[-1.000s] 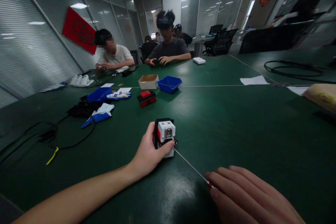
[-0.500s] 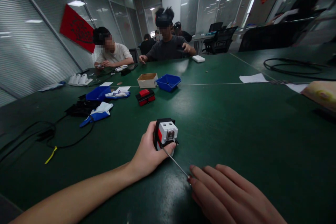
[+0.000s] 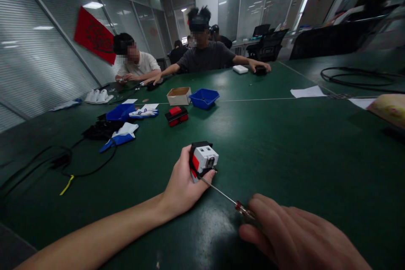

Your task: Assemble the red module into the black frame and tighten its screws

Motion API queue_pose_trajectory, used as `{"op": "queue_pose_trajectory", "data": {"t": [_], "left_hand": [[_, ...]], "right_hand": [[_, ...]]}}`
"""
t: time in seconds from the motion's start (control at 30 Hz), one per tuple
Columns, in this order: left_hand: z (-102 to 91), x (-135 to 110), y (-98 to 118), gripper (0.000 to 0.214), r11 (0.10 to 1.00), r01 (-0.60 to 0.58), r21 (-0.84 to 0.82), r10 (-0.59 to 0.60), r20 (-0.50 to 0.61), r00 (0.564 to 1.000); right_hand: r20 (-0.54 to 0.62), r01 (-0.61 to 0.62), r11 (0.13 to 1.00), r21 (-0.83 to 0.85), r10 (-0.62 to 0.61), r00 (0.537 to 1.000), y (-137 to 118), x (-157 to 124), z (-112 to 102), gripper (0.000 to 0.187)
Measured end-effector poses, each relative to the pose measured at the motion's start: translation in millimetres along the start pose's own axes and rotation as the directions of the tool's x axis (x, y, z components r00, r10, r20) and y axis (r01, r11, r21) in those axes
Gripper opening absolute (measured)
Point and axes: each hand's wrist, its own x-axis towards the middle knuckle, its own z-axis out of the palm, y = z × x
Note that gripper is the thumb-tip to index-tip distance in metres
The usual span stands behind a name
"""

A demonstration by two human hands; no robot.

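My left hand [image 3: 183,181] is closed around a small white, red and black boxy device [image 3: 206,158], its thumb along the near side. The device is held over the green table [image 3: 253,152]. In my right hand [image 3: 294,228] is a screwdriver [image 3: 223,194] with a thin metal shaft and a clear reddish handle, partly covered by the fingers. The shaft points up and left, and its tip meets the near lower edge of the device beside my left thumb. Exactly what the tip touches is too small to make out.
Beyond the device lie a red and black block [image 3: 176,116], a cardboard box [image 3: 179,96] and a blue bin [image 3: 204,98]. Gloves [image 3: 122,136] and black cables [image 3: 95,174] are at left. Two people [image 3: 202,52] sit across the table; papers [image 3: 308,92] lie at right.
My right hand has rolled and shifted right, baring some of the screwdriver handle. The device sits slightly further right in view. Across the table, one person's arms have spread outward onto dark objects.
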Motion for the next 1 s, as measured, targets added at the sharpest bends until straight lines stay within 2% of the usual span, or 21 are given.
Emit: {"op": "queue_pose_trajectory", "data": {"t": [0.13, 0.2, 0.3, 0.33, 0.47, 0.5, 0.53, 0.6, 0.67, 0.77, 0.83, 0.93, 1.0], "left_hand": [[0.7, 0.4, -1.5, 0.050, 0.999, -0.003, 0.040, 0.004, -0.025, 1.000], [1.0, 0.3, -1.7, 0.050, 0.998, -0.010, 0.063, 0.011, -0.016, 1.000], [1.0, -0.1, -2.5, 0.051, 0.996, -0.008, 0.089, 0.008, -0.006, 1.000], [0.8, 0.0, -3.0, 0.051, 0.996, -0.004, 0.088, 0.005, -0.006, 1.000], [-0.2, 1.1, -4.7, 0.049, 0.996, 0.008, 0.084, -0.007, -0.014, 1.000], [-0.5, 1.3, -4.7, 0.050, 0.996, 0.005, 0.091, -0.004, -0.011, 1.000], [-0.8, 1.3, -4.5, 0.051, 0.995, -0.001, 0.100, 0.002, -0.004, 1.000], [-1.4, 0.8, -3.6, 0.052, 0.993, -0.020, 0.114, 0.018, 0.012, 1.000], [-1.7, -0.3, -2.6, 0.052, 0.992, -0.031, 0.123, 0.028, 0.028, 0.999], [-2.7, -1.0, -2.9, 0.054, 0.990, -0.043, 0.134, 0.034, 0.065, 0.997], [-6.6, 1.6, -5.8, 0.055, 0.983, -0.065, 0.169, 0.050, 0.090, 0.995], [-25.4, 15.2, -16.2, 0.058, 0.933, -0.128, 0.337, 0.111, 0.068, 0.991], [-49.5, 30.9, -27.0, 0.059, 0.837, -0.161, 0.523, 0.180, 0.014, 0.984]], "right_hand": [[0.016, 0.132, 0.989, -0.060, -0.132, 0.991, 3.8, -3.1, 0.6, 0.049], [0.051, 0.086, 0.996, -0.004, -0.086, 0.995, 5.0, -6.7, 1.1, 0.045], [0.132, -0.119, 0.984, 0.129, 0.102, 0.986, 5.8, -9.6, 2.6, 0.042], [0.151, -0.140, 0.979, 0.150, 0.117, 0.982, 5.7, -9.5, 3.1, 0.043], [0.124, 0.036, 0.990, 0.135, -0.053, 0.991, 4.4, -10.6, 4.4, 0.047], [0.113, 0.028, 0.987, 0.157, -0.046, 0.992, 4.4, -12.7, 5.3, 0.043], [0.130, -0.031, 0.978, 0.204, 0.005, 0.992, 4.6, -15.5, 6.7, 0.038], [0.225, -0.227, 0.912, 0.342, 0.155, 0.962, 6.4, -22.0, 11.3, 0.031], [0.338, -0.384, 0.803, 0.456, 0.244, 0.909, 9.9, -26.7, 17.1, 0.030], [0.442, -0.480, 0.662, 0.575, 0.243, 0.864, 17.4, -26.2, 24.5, 0.036], [0.519, -0.556, 0.577, 0.599, 0.248, 0.818, 22.5, -22.9, 27.1, 0.039], [0.618, -0.680, 0.417, 0.603, 0.295, 0.729, 27.7, -20.6, 28.7, 0.042], [0.657, -0.740, 0.305, 0.599, 0.340, 0.672, 29.1, -21.9, 29.5, 0.045]]}}
